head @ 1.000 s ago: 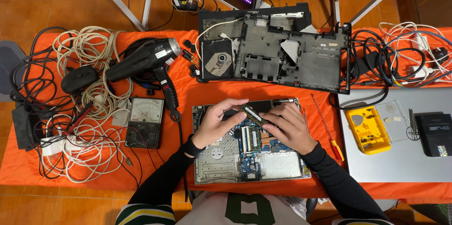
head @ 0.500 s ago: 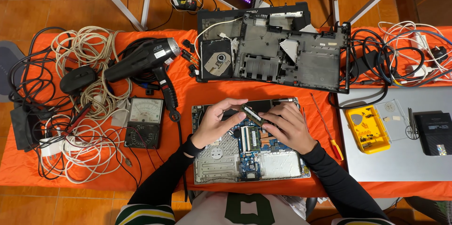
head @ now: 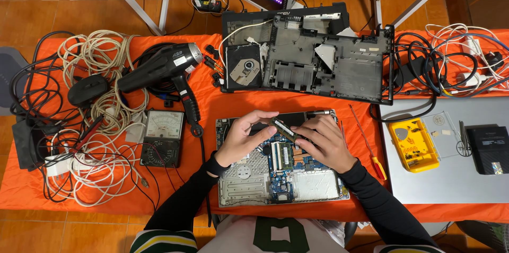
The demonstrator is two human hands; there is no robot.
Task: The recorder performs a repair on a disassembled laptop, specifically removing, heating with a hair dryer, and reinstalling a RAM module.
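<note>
Left hand: the left hand (head: 241, 139) is raised over the opened laptop, thumb and fingertips pinched narrow on the left end of a small green memory module (head: 283, 129).
Right hand: the right hand (head: 323, 141) grips the module's right end with curled fingers, so both hands hold it.
Memory module: a thin green rectangular circuit strip with dark chips, held tilted in the air between the two hands, above the upper middle of the open laptop.
Open laptop: a silver laptop base with its cover off (head: 281, 171), blue circuit board showing, lies on the orange cloth directly under the hands; a second green module sits in its slot just below the held one.
Table covering: an orange cloth (head: 207, 102) spreads across the table.
Behind the laptop: a black plastic laptop shell with an optical drive (head: 310, 57) lies well apart from the hands, toward the far edge.
Left side: a black hair dryer (head: 161, 65), a black analogue multimeter (head: 163, 137) and tangled white and beige cables (head: 95, 120).
Right side: a red-and-yellow-handled screwdriver (head: 368, 144) lies just beside the laptop; a yellow plastic parts tray (head: 413, 144) rests on a grey surface.
</note>
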